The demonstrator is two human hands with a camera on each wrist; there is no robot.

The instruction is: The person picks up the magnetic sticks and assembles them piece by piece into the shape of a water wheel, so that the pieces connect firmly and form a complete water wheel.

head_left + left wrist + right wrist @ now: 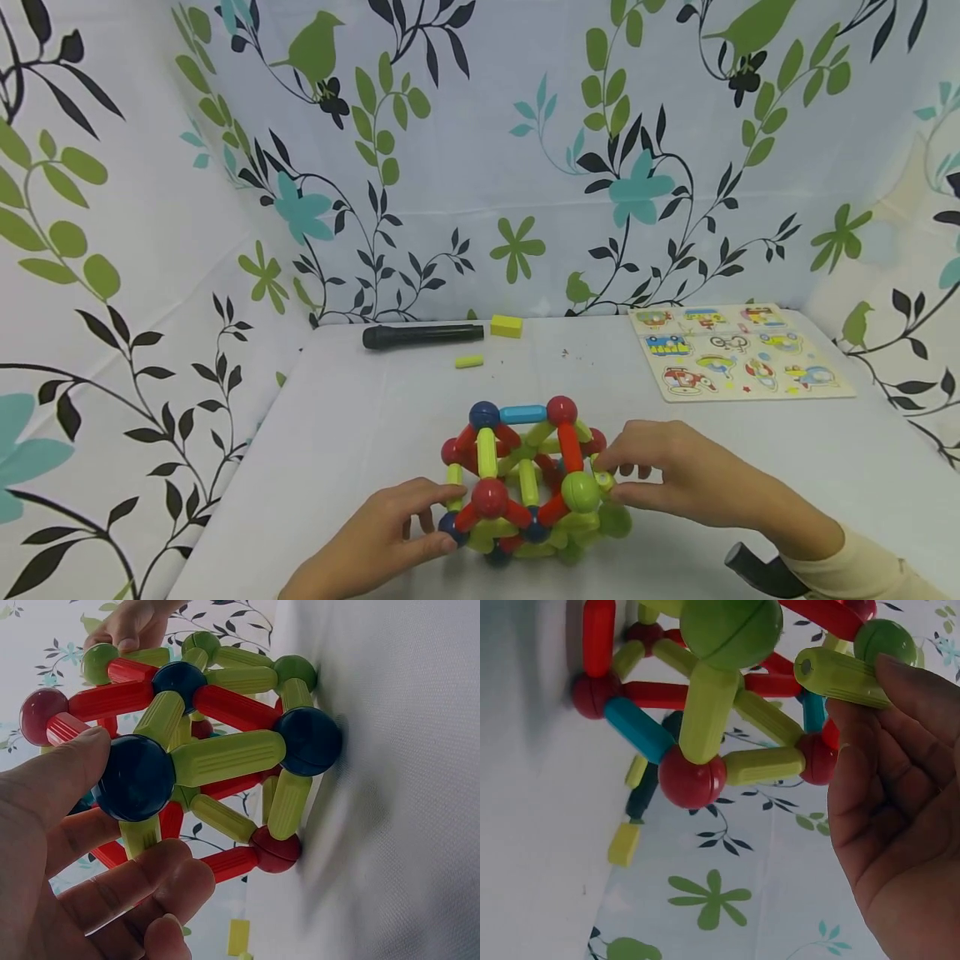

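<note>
A structure of magnetic building sticks and balls (491, 497) stands on the white table in the head view, in red, yellow-green and blue. At its left side my left hand (386, 521) holds it. In the left wrist view the thumb and fingers lie around a dark blue ball (135, 778) on the structure. My right hand (675, 471) is at the right side, pinching a yellow-green stick (844, 676) between thumb and fingers. One end of that stick is free and shows a grey dot; its other end is by a green ball (885, 643), and whether they touch I cannot tell.
Behind the structure lie a black microphone-like object (423, 336), a yellow block (506, 326) and a loose yellow-green stick (469, 362). A picture puzzle board (738, 354) lies at the back right. Leaf-patterned cloth (517, 167) hangs around the table.
</note>
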